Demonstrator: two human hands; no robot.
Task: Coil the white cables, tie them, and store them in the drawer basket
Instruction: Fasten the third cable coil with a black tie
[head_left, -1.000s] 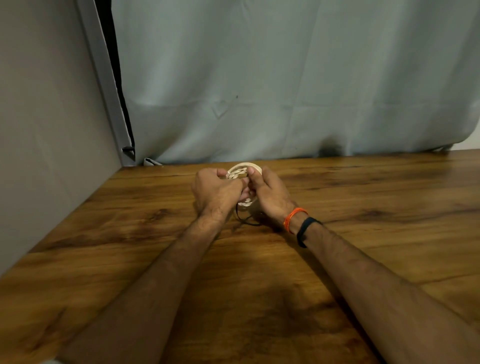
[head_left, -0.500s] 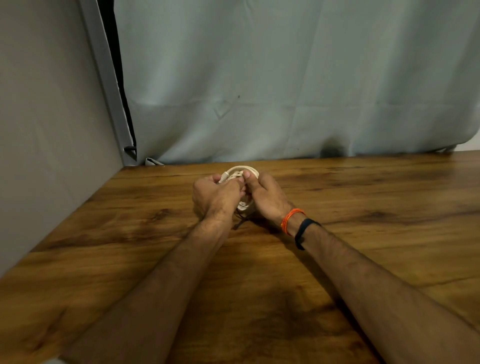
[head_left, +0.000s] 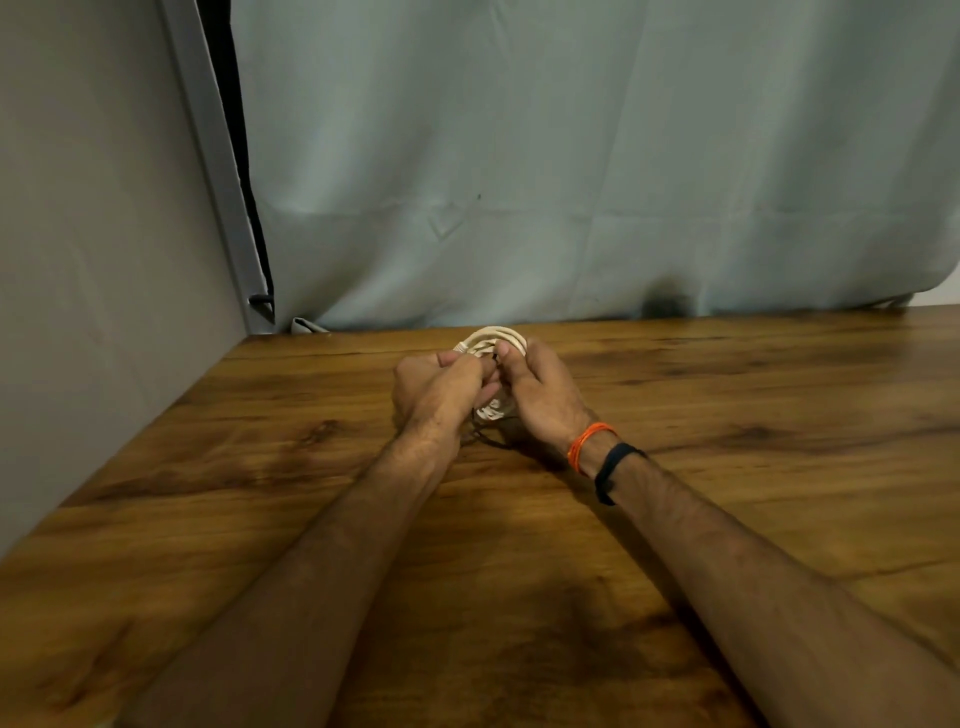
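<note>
White cable (head_left: 493, 338), wound into a small coil, is held upright between both hands just above the far middle of the wooden bench (head_left: 208, 493). Its top loops arch above the fingertips, and a lower part of the coil shows in the gap between the two palms. The left hand (head_left: 434, 387) has its fingers curled around the coil's left side, with thumb and forefinger pinching at the top near the loops. The right hand (head_left: 540, 392) clasps the coil's right side, its fingers curled and its thumb tip meeting the left hand's at the top of the coil. A thin dark tie (head_left: 485, 439) trails down from under the hands onto the bench surface; how it is attached to the coil is hidden by the fingers. The right wrist wears an orange thread band (head_left: 587, 441) and, just behind it, a black band (head_left: 613, 467). Behind the bench hangs a pale grey-green curtain (head_left: 571, 182), and a plain grey wall (head_left: 93, 234) runs along the left edge.
</note>
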